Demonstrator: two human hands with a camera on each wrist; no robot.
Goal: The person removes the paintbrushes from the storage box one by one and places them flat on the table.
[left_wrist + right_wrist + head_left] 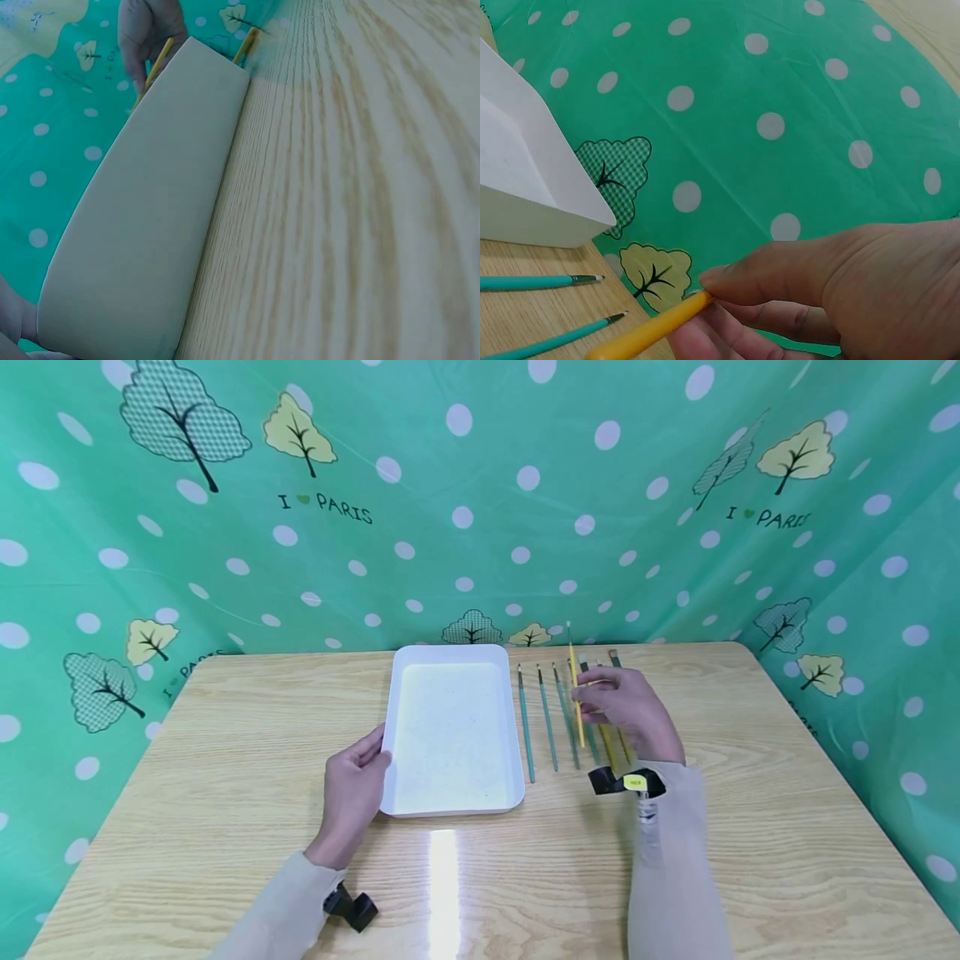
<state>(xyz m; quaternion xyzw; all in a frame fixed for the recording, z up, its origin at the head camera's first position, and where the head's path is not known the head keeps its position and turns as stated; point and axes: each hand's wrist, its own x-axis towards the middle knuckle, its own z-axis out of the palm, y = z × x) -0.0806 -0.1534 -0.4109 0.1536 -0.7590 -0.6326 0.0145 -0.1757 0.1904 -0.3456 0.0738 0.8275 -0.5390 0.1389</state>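
Observation:
A white rectangular tray (453,739) lies on the table, nothing inside it. My left hand (354,785) holds the tray's left side; part of that hand (13,322) shows at the tray's end in the left wrist view. To the tray's right, my right hand (626,703) pinches a yellow-handled paintbrush (580,727), bristles pointing away from me, above a row of paintbrushes. Close up in the right wrist view, thumb and fingertips grip the yellow handle (652,326). Teal-handled paintbrushes (525,727) lie nearest the tray. The right hand partly covers the brushes farther right.
Several paintbrushes lie side by side on the wooden table (780,793), including a yellow-handled one (609,747) under the right wrist. Behind the table hangs a green dotted cloth (495,485). Each sleeve wears a black wrist strap.

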